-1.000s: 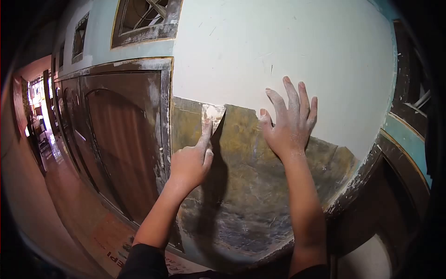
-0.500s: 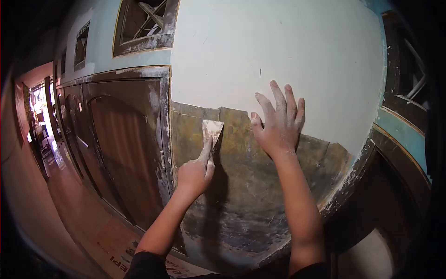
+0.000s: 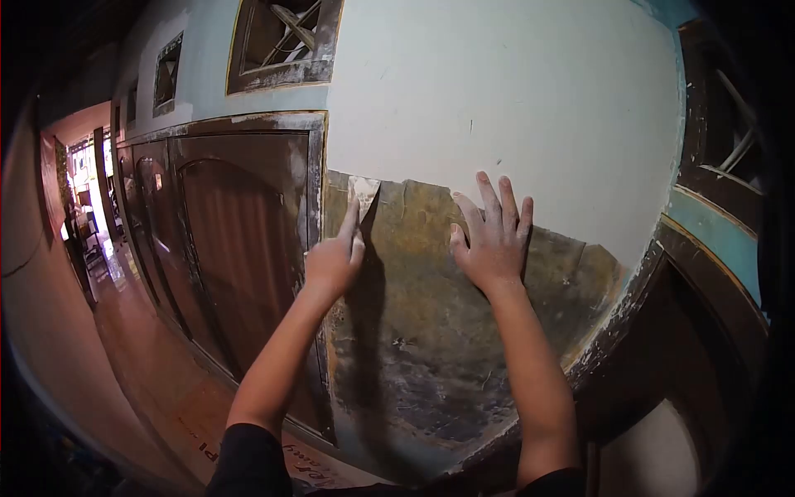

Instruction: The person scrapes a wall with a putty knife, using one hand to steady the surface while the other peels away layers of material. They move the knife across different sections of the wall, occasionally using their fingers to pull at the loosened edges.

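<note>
My left hand (image 3: pixel 334 261) grips a putty knife (image 3: pixel 363 190), its index finger stretched along the whitish, smeared blade. The blade lies against the wall at the upper left of the bare patch (image 3: pixel 422 273), by the border with the white coating (image 3: pixel 505 91). The knife's handle is hidden in my fist. My right hand (image 3: pixel 494 244), dusted with white, rests with fingers spread across that same border, the fingertips on the white part and the palm over the brownish patch. It holds nothing.
A dark wooden door (image 3: pixel 240 248) with a worn, paint-flecked frame stands left of the patch. Above it is a small framed opening (image 3: pixel 286 41). Another dark frame (image 3: pixel 712 273) borders the wall at right. Printed sheeting (image 3: pixel 310 468) covers the floor below.
My left hand has moved the putty knife up and left to the coating's border. My right hand has slid down the wall a little, uncovering a small dark mark. The view has shifted slightly.
</note>
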### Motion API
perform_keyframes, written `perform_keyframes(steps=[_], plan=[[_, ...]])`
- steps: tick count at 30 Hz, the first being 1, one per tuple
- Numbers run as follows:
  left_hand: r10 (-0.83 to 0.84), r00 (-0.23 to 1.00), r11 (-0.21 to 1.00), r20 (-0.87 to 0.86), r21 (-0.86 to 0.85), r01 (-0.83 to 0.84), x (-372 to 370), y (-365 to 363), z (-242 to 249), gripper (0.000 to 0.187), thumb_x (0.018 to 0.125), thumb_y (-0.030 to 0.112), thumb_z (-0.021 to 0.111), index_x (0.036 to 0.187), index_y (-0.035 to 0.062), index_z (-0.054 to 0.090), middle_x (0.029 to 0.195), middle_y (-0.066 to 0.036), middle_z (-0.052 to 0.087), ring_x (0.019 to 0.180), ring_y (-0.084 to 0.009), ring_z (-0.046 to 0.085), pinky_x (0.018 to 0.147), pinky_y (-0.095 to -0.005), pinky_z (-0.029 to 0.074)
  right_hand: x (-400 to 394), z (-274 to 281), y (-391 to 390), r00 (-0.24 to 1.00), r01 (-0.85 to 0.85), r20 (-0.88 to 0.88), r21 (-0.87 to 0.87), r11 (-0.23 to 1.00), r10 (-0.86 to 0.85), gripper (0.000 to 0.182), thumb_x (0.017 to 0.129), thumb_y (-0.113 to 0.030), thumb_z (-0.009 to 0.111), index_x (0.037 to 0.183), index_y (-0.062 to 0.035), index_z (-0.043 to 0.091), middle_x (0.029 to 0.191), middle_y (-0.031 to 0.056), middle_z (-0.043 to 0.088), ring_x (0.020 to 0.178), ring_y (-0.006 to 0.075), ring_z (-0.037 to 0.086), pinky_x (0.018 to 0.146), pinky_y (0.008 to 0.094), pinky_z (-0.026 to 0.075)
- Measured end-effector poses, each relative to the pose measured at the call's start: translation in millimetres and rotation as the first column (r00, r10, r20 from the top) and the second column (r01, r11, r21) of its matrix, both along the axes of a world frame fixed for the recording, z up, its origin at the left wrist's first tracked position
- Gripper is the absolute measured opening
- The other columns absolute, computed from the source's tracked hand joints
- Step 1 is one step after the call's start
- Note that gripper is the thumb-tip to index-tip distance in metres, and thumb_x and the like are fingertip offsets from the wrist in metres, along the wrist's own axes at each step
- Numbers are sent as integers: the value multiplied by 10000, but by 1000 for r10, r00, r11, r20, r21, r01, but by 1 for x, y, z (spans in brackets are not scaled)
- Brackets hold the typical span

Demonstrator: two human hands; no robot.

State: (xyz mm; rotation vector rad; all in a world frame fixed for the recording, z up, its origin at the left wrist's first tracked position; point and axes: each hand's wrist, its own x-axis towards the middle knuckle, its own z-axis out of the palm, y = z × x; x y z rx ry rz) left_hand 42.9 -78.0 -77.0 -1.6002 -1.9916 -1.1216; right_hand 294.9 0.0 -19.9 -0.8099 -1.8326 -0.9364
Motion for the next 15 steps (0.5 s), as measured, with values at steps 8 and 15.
perform_keyframes(steps=[8, 15], plan=[[82, 996, 993, -34, -77, -84, -23, -9, 7, 724, 958, 279, 444, 1601, 189, 123, 830, -281, 684, 766, -473, 656, 742, -586, 513, -5, -9, -2, 999, 35, -15, -30, 999, -35, 472, 892, -334, 636, 1356, -286, 564, 1596, 10, 317, 1511, 267, 179, 1198, 620, 132], [28, 997, 998, -78, -56, -32, -41, -7, 19, 768, 944, 275, 482, 1604, 186, 100, 793, -279, 674, 746, -470, 654, 732, -573, 518, -12, -11, -3, 994, 104, -33, -26, 994, -104, 489, 889, -340, 630, 1371, -296, 555, 1621, 8, 271, 1525, 267, 137, 1201, 626, 112]])
